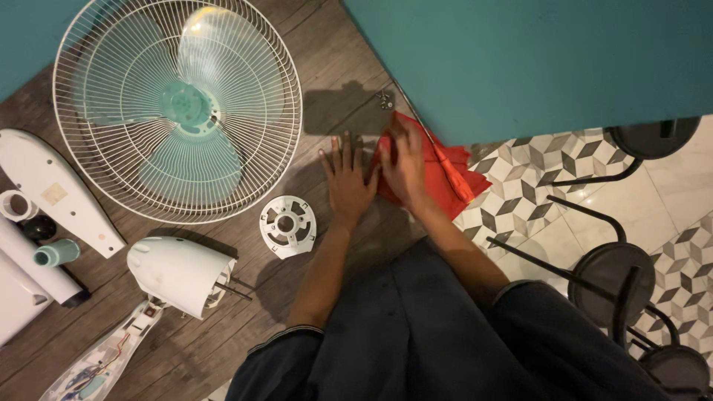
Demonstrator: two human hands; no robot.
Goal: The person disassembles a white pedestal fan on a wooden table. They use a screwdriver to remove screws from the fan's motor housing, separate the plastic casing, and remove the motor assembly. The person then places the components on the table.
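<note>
My left hand (347, 178) lies flat, palm down, fingers spread, on the wooden floor next to a red cloth (445, 182). On that cloth rests my right hand (405, 163), fingers pressed down on its left part. A red-handled screwdriver (444, 160) lies across the cloth, its metal shaft pointing up-left toward a small metal part (385, 99). A round white plastic fan piece (287, 225) sits left of my left wrist.
A white fan cage with teal blades (178, 108) fills the upper left. The white motor housing (178, 273), a stand base (56, 191) and tubes (37, 267) lie at left. A teal wall (535, 59) is ahead; black stools (616, 278) stand on the patterned tiles at right.
</note>
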